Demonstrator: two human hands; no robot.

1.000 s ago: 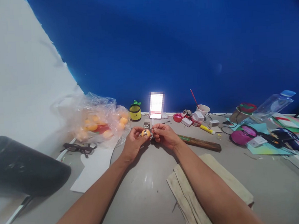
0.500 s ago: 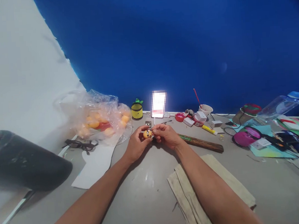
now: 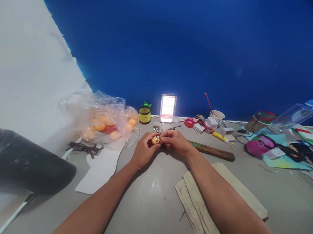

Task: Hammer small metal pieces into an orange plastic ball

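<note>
Orange ball (image 3: 155, 140): centre of the frame, between the two hands, with dark and pale marks on its right side; round, so no clear long axis
Left hand (image 3: 144, 150): curled around the ball's left side, holding it at the fingertips; the nearer hand
Right hand (image 3: 176, 142): fingers drawn narrow at the ball's right side; whether they pinch something small, I cannot tell
Small patterned piece (image 3: 156, 129): on the table (image 3: 151, 202), just beyond the ball
Wooden stick (image 3: 214, 152): right of centre, slanting down away from the right hand
Folded cloth (image 3: 237, 193): lower right, partly under the right forearm
Plastic bag (image 3: 105, 113): left of centre, with orange balls inside
</note>
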